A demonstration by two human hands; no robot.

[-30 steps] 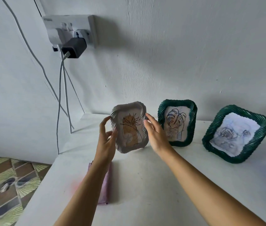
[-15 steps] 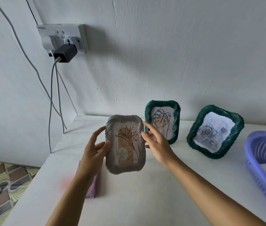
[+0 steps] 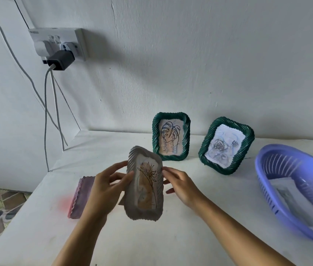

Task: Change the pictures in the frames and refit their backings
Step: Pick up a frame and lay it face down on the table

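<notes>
I hold a grey ribbed picture frame with a flower drawing above the white counter, its face turned to me and its top leaning away. My left hand grips its left edge. My right hand touches its right edge with fingers behind it. Two green wicker frames stand against the wall: one with a leaf drawing, upright, and one with a rose drawing, tilted.
A purple cloth lies on the counter left of my hands. A blue slotted basket holding paper sits at the right edge. A wall socket with plugs and hanging cables is at upper left. The counter drops to a tiled floor on the left.
The grey frame has come away from the wall toward me and now hangs lower and closer, held between both hands. The view has shifted so the basket shows at right.
</notes>
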